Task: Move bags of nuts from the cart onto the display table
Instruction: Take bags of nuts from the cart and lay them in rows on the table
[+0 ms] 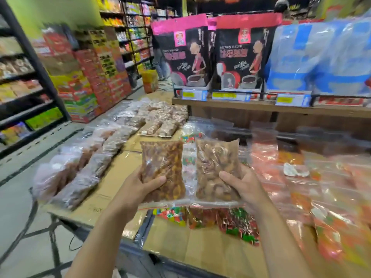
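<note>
STEP: carry, placing not yet done | left hand (140,186) grips darker nut bag (163,157), right hand (244,184) grips paler nut bag (217,157), fingers curled round each | both bags upright above cardboard-covered surface (112,189) | NEXT, judged: lower beside nut-bag rows (86,173), let go.

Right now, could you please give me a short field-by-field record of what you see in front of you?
left hand: grips reddish-brown nut bag, upright
right hand: grips pale-brown nut bag, upright
bags: side by side, apart, held above the display table
table: cardboard-topped, nut bags in rows at the left
nearby: colourful candy bags below the hands; black-and-pink pouches on the shelf behind
status: both held bags not yet set down
</note>
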`<action>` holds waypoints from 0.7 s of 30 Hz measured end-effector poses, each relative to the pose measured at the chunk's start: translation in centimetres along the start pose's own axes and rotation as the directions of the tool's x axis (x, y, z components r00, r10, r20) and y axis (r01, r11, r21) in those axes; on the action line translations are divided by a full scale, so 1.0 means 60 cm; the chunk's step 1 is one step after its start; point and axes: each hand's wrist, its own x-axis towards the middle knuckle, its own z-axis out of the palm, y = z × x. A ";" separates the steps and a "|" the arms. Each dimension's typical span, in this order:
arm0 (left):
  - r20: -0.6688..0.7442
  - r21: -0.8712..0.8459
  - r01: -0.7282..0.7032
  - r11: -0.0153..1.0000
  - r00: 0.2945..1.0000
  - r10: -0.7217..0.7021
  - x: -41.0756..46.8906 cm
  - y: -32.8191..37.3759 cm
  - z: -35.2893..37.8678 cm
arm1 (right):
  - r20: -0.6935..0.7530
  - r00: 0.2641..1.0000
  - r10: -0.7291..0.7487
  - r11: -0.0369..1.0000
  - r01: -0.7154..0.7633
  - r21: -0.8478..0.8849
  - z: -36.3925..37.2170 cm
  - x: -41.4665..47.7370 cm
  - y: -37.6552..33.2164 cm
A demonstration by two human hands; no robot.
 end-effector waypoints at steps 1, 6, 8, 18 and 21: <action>-0.029 -0.004 0.002 1.000 1.000 -0.002 0.000 0.001 -0.008 | 0.019 1.000 0.002 1.000 -0.002 0.015 0.010 0.009 0.001; -0.088 -0.044 -0.011 0.999 0.996 0.007 0.014 0.003 -0.053 | 0.055 0.998 0.014 0.999 -0.016 0.044 0.044 0.061 0.016; -0.093 -0.050 -0.013 0.999 0.996 0.009 0.024 0.003 -0.072 | 0.054 0.999 0.006 1.000 -0.007 0.027 0.055 0.083 0.028; -0.041 -0.065 -0.005 0.998 0.999 0.003 0.157 -0.027 -0.226 | -0.042 0.999 0.026 0.994 -0.031 -0.108 0.148 0.211 0.085; 0.013 -0.088 0.021 0.996 1.000 -0.020 0.229 -0.041 -0.294 | -0.102 0.995 0.017 0.990 -0.031 -0.139 0.200 0.263 0.106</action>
